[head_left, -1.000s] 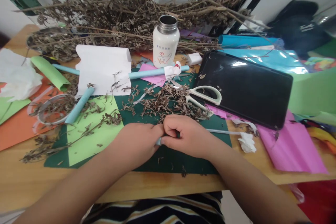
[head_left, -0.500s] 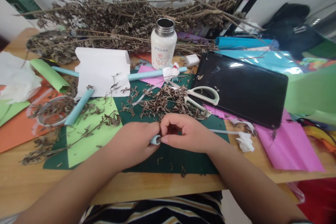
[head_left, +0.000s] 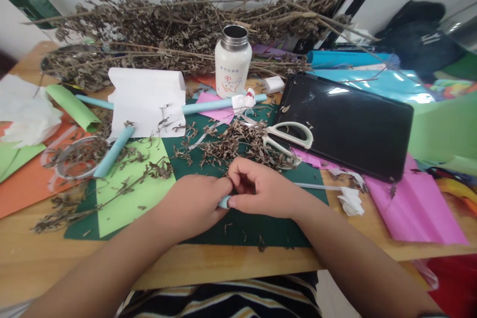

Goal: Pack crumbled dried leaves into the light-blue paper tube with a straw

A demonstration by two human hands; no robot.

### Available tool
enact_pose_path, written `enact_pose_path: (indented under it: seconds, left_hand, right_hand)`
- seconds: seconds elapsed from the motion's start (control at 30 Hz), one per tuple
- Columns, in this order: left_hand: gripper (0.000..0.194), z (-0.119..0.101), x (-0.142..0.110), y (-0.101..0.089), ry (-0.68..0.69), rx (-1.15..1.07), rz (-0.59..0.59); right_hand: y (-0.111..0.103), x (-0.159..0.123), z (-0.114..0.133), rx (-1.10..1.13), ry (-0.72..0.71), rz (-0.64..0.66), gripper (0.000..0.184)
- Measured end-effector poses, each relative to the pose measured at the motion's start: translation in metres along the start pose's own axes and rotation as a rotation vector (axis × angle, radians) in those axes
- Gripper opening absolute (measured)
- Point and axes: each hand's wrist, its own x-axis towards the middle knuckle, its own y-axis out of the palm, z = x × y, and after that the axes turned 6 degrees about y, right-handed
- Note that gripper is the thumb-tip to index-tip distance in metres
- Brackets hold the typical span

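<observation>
My left hand (head_left: 197, 203) is closed around a short light-blue paper tube (head_left: 223, 202), and most of the tube is hidden in the fist. Curled against it, my right hand (head_left: 261, 189) has its thumb on the tube's near end, with fingertips meeting the left thumb. Just beyond both hands lies a heap of crumbled dry leaves (head_left: 238, 144) on a dark green sheet (head_left: 261, 231). Scissors with pale handles (head_left: 290, 134) rest at the heap's right side, their blades partly covered.
A white open bottle (head_left: 233, 67) stands behind the heap, before a pile of dried plant stems (head_left: 160, 25). A black tablet (head_left: 346, 119) lies to the right. On the left are a strainer-like ring (head_left: 59, 169), another blue tube (head_left: 115, 151) and light green paper (head_left: 122, 208).
My right thumb has moved over the tube's open end, where dry leaf bits showed before. My left hand has shifted slightly right; the view has moved a little.
</observation>
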Motion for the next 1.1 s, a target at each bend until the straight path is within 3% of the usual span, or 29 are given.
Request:
enact_pose_path:
  seconds: [0.37, 0.5, 0.67, 1.1]
  left_hand:
    - [0.016, -0.001, 0.001, -0.001, -0.056, 0.064, 0.028]
    - [0.012, 0.0, -0.004, -0.009, -0.069, 0.041, 0.039]
    - [0.011, 0.004, -0.005, -0.012, -0.087, 0.002, 0.028]
    - [0.012, 0.005, -0.005, -0.005, -0.015, 0.059, 0.013]
  right_hand:
    - [0.006, 0.001, -0.002, -0.195, 0.016, -0.152, 0.025]
    - [0.007, 0.004, -0.003, 0.017, -0.06, -0.078, 0.027]
    - [0.005, 0.004, -0.004, 0.182, -0.066, 0.022, 0.008]
    - [0.013, 0.001, 0.0, -0.044, -0.014, -0.138, 0.017]
